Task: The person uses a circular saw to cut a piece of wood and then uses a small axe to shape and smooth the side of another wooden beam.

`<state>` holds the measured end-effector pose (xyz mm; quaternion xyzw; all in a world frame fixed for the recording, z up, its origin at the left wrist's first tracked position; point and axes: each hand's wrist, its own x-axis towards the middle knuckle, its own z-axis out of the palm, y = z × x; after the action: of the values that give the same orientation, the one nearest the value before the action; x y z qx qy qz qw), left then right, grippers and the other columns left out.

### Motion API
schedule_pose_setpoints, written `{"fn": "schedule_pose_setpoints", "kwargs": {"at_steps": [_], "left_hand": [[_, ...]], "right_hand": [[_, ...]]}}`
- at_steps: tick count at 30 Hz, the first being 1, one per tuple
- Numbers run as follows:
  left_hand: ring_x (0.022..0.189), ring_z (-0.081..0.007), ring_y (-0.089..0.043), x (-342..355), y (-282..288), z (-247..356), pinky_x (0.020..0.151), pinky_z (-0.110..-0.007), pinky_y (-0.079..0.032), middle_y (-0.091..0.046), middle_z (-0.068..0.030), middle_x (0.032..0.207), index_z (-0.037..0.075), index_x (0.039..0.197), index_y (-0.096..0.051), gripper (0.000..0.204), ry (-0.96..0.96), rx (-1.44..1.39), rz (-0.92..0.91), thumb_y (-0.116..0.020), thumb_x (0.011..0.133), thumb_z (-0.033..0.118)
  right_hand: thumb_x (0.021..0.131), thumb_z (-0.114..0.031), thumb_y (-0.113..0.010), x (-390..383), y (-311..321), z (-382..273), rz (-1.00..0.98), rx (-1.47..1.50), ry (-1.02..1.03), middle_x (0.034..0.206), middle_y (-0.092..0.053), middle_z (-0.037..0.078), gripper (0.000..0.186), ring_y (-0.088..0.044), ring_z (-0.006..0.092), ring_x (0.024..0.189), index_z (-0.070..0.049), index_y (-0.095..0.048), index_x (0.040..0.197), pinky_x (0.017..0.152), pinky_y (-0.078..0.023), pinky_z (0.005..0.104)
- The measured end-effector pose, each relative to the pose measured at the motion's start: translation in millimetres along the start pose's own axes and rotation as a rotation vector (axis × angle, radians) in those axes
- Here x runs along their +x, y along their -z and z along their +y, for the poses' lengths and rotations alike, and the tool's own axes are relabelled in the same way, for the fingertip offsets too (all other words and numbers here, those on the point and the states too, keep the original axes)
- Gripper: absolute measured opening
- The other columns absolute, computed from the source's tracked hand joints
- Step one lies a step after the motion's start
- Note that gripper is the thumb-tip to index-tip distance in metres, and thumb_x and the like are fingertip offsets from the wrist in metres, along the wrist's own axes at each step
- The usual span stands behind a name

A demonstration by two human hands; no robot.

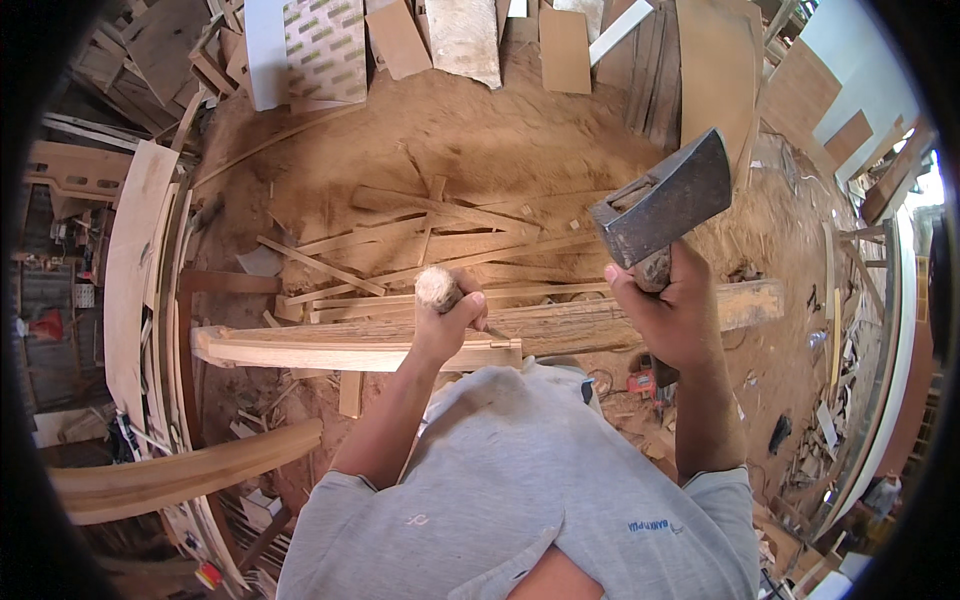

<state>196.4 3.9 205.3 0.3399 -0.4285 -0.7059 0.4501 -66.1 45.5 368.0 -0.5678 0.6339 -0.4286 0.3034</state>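
My left hand (pixel 447 328) is closed round the wooden handle of a chisel (pixel 437 288), whose pale, frayed butt end points up at me. Most of its blade is hidden behind my fingers; a thin dark part shows close to the light, planed wooden piece (pixel 370 354). That piece lies along a rough timber beam (pixel 560 325) in front of my body. Held up at the right, an axe (pixel 665 200) has its dark steel head above my right hand (pixel 675 305), which is wrapped round its wooden handle. The axe head is apart from the chisel.
Loose wooden strips (pixel 430 235) lie crossed on the sawdust-covered ground beyond the beam. A curved wooden piece (pixel 200 470) juts in at the lower left. Upright boards (pixel 140 280) line the left side. A red power tool (pixel 645 383) sits on the ground below my right hand.
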Motion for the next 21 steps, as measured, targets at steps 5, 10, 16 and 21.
{"fn": "schedule_pose_setpoints", "kwargs": {"at_steps": [5,10,16,21], "left_hand": [[0.052,-0.0123,-0.058,11,-4,-13,0.047,-0.028,-0.046,-0.059,-0.0048,0.062,0.003,0.081,-0.057,0.013,0.048,0.047,-0.021,-0.062,0.092,-0.001],[0.051,-0.012,-0.058,16,-10,-13,0.047,-0.028,-0.046,-0.059,-0.0047,0.061,0.003,0.082,-0.055,0.013,0.085,0.052,-0.021,-0.062,0.092,-0.002],[0.05,-0.0119,-0.057,21,-14,-10,0.045,-0.028,-0.045,-0.058,-0.0042,0.06,0.004,0.085,-0.055,0.012,0.082,0.082,-0.005,-0.062,0.092,-0.003],[0.05,-0.0117,-0.056,23,-17,-13,0.045,-0.028,-0.044,-0.058,-0.0039,0.061,0.004,0.084,-0.055,0.013,0.092,0.106,0.01,-0.063,0.092,-0.002]], "right_hand": [[0.09,-0.002,-0.075,2,0,0,-0.02,-0.027,-0.003,0.071,-0.056,-0.004,0.015,-0.048,0.0029,0.063,-0.002,-0.062,0.098,0.058,-0.041,0.0243],[0.091,-0.001,-0.074,5,0,2,-0.037,0.007,-0.007,0.07,-0.055,-0.005,0.015,-0.047,0.0025,0.062,-0.003,-0.061,0.098,0.056,-0.04,0.0244],[0.091,-0.001,-0.073,7,-1,7,-0.027,0.006,0.029,0.07,-0.054,-0.005,0.015,-0.047,0.0024,0.062,-0.003,-0.061,0.098,0.056,-0.039,0.0243],[0.091,-0.001,-0.073,8,-1,4,-0.033,0.001,0.021,0.07,-0.055,-0.004,0.015,-0.047,0.0028,0.062,-0.003,-0.06,0.097,0.056,-0.04,0.0247]]}}
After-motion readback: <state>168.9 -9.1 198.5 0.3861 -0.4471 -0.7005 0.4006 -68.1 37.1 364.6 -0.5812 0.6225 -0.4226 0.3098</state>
